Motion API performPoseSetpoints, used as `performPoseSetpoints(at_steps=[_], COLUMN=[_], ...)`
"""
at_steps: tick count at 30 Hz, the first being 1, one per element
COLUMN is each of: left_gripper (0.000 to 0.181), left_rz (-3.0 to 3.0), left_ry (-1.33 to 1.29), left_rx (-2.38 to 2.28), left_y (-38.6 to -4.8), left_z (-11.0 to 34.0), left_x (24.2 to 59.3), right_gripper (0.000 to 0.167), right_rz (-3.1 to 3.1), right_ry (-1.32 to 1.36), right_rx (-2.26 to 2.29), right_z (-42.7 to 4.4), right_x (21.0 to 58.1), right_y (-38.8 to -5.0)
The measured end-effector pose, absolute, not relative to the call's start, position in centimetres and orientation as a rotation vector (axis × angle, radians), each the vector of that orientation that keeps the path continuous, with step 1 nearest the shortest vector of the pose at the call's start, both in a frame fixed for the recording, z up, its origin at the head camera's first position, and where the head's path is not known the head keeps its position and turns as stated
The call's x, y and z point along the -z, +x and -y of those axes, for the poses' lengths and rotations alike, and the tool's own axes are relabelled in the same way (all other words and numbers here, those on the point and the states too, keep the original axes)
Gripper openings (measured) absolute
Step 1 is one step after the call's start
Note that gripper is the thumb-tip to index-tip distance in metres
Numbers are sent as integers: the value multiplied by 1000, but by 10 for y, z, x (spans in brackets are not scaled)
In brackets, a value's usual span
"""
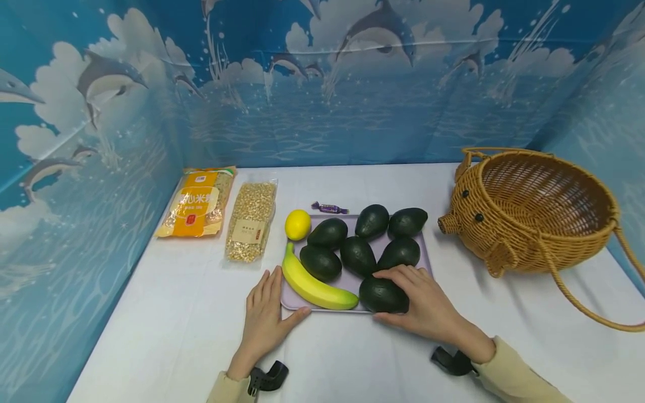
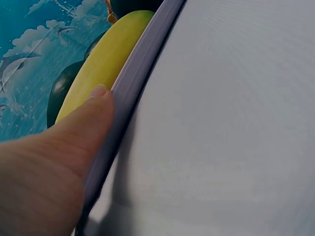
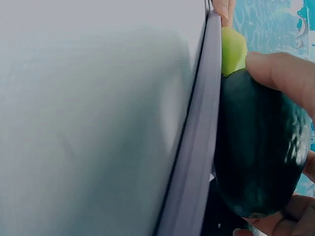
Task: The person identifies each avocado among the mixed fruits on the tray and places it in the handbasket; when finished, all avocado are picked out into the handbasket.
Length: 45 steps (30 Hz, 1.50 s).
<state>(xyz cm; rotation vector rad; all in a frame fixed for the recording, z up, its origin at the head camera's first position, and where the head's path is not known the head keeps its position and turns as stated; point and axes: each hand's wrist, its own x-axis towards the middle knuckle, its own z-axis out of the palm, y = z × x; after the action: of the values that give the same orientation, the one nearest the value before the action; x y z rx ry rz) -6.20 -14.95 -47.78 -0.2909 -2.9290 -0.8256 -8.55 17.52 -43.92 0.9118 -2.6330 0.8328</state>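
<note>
A light purple tray [image 1: 347,282] holds several dark green avocados [image 1: 358,256] and a yellow banana [image 1: 314,290] along its front left. My right hand [image 1: 428,305] curls round the avocado at the front right corner [image 1: 384,295], thumb in front and fingers over its far side; in the right wrist view that avocado [image 3: 261,147] lies against the tray rim. At the tray's front left corner rests my left hand [image 1: 266,322], its fingers straight along the side. In the left wrist view its thumb [image 2: 81,125] touches the rim beside the banana [image 2: 108,59].
A yellow lemon [image 1: 298,225] sits at the tray's back left corner, with a purple wrapped candy [image 1: 330,209] behind the tray. Two packets, one orange [image 1: 194,204] and one clear [image 1: 250,224], lie to the left. A wicker pig basket [image 1: 524,218] stands at the right.
</note>
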Motion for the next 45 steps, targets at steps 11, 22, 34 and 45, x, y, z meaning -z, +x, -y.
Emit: performPoseSetpoints(at_steps=[11, 22, 34, 45], left_gripper=[104, 104, 104, 103], left_rz=[2900, 2908, 2916, 2911], left_ry=[-299, -290, -290, -295], left_rx=[821, 827, 807, 807], left_y=[-63, -62, -63, -62], left_z=[150, 150, 150, 150], left_x=[478, 478, 479, 479], right_gripper=[69, 77, 78, 86], right_rz=[2627, 2495, 2348, 2288], right_ry=[859, 828, 710, 444], right_rx=[-855, -885, -944, -920], right_z=[-186, -196, -218, -245], right_x=[413, 387, 358, 325], right_y=[-87, -91, -100, -103])
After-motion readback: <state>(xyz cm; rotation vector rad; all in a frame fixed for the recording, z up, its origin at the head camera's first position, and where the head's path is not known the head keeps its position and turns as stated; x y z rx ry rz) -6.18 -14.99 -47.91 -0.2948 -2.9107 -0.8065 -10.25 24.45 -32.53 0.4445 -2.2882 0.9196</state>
